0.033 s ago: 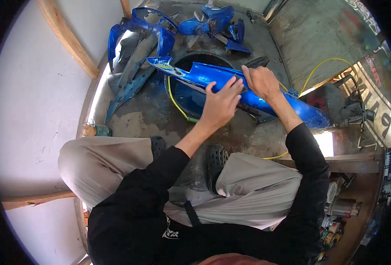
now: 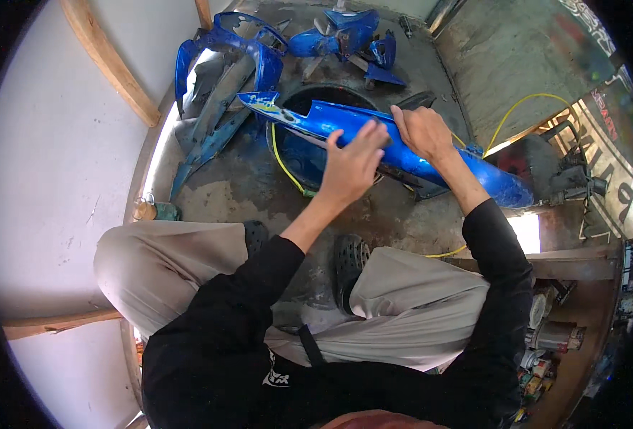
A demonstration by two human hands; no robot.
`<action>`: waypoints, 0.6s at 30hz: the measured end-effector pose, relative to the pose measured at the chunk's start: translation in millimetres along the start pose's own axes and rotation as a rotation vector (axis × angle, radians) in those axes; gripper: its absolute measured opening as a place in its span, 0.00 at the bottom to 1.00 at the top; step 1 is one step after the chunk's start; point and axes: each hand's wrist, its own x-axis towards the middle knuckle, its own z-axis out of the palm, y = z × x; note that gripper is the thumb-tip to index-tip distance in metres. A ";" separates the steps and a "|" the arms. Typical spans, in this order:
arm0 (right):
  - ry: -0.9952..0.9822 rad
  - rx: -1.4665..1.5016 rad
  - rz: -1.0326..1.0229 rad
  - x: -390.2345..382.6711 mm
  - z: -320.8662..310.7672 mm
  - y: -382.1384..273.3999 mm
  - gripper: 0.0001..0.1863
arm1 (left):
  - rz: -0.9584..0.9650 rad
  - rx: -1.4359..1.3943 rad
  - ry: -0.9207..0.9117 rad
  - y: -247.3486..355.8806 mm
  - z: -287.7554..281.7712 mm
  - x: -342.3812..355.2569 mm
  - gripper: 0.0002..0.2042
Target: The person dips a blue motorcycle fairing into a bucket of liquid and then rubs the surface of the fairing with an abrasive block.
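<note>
A long glossy blue motorcycle body panel (image 2: 324, 123) lies slantwise in front of me, over a dark round tub (image 2: 295, 161). Its narrow left end shows bare, scuffed patches. My right hand (image 2: 426, 136) grips the panel's upper edge, thumb along the rim. Across the panel's middle, my left hand (image 2: 352, 159) presses with its fingers bent and partly smeared by motion. Something small and dark shows at those fingertips; its kind is too blurred to tell.
More blue body panels (image 2: 341, 36) lie at the back, and a blue frame-shaped fairing (image 2: 268, 68) stands back left. A yellow hose (image 2: 282, 163) runs by the tub. Cans (image 2: 556, 336) sit on a shelf at lower right. A jar (image 2: 145, 209) stands by the left wall.
My left hand has slid slightly left along the blue panel and its fingers have blurred. The right hand and the panel stay in place.
</note>
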 end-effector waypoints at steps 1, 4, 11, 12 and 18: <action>-0.007 -0.018 0.007 0.5 -1.4 0.2 0.33 | -0.019 0.021 0.021 -13.4 -2.9 -1.8 0.18; -0.025 -0.029 0.030 3.9 -5.7 -0.9 0.33 | -0.287 0.111 0.085 -63.7 -20.8 -1.7 0.19; -0.084 0.006 0.073 12.2 -3.3 3.2 0.34 | -0.125 0.091 0.006 -3.7 -4.9 -14.3 0.18; -0.087 0.005 0.069 12.4 -3.7 6.0 0.34 | -0.129 0.090 0.008 3.6 -4.9 -14.5 0.18; -0.069 0.014 0.035 11.2 -1.8 19.6 0.33 | -0.219 0.048 0.095 -33.6 -15.3 -7.0 0.18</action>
